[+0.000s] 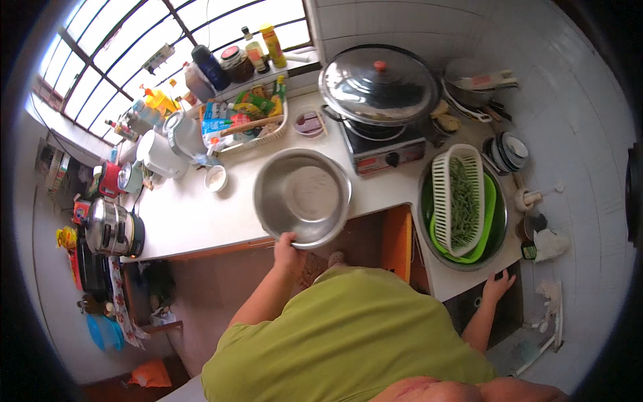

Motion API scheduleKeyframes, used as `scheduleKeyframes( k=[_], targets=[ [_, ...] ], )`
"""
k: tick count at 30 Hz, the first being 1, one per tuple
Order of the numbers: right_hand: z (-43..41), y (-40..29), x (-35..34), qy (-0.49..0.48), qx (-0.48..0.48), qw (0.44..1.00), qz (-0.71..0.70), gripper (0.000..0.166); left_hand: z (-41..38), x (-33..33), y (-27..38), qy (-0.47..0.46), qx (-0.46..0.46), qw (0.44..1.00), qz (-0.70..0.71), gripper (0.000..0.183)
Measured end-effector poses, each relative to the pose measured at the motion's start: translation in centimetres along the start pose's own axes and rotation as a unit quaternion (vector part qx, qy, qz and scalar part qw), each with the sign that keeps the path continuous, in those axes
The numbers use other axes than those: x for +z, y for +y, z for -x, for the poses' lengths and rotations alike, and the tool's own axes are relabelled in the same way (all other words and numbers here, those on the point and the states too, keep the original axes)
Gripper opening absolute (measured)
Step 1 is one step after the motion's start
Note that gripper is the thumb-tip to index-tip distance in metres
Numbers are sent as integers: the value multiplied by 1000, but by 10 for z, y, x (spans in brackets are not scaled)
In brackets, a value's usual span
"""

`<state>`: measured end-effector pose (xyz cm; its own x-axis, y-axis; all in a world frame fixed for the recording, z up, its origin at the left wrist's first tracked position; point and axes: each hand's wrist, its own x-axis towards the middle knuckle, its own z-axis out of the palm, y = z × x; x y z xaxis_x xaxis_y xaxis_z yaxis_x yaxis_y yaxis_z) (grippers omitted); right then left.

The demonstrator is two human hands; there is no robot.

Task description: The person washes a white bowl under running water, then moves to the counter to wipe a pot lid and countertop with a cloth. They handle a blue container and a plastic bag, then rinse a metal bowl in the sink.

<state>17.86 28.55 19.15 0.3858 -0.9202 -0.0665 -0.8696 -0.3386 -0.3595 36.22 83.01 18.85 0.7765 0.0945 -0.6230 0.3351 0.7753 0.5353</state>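
My left hand (pixel 289 253) grips the near rim of a wide stainless steel basin (pixel 312 196), which juts out past the counter's front edge. No food shows in the basin; its flat bottom looks dull and pale. Over to the right, my right hand (pixel 497 288) is at the sink (pixel 510 316), its fingers spread and holding nothing that I can see. Just beyond that hand, a white plastic basket (pixel 441 216) of cut green beans (pixel 463 206) rests in a bright green basin (pixel 488 221). Both sit inside a larger metal basin (pixel 502 228).
A large lidded wok (pixel 380 90) stands on a gas stove (pixel 389 156) behind the steel basin. Left of it are a small white bowl (pixel 216 179) and a basket of seasoning packets (pixel 256 143). An orange cabinet door (pixel 397 241) hangs open below the counter.
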Motion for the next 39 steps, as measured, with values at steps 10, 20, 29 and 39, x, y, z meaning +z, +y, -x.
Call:
scheduleKeyframes(
  k=[10, 20, 29, 39],
  targets=[
    [47, -241, 33, 75, -376, 914, -132, 32, -53, -107, 126, 184, 129, 972, 75, 32],
    [27, -301, 56, -7, -358, 921, -155, 28, -94, -180, 111, 270, 118, 947, 126, 37],
    [3, -389, 62, -63, -449, 874, -174, 27, -110, -184, 100, 308, 125, 931, 149, 37],
    [-20, -490, 63, -74, -552, 787, -264, 28, -112, -188, 89, 346, 132, 917, 148, 38]
  ],
)
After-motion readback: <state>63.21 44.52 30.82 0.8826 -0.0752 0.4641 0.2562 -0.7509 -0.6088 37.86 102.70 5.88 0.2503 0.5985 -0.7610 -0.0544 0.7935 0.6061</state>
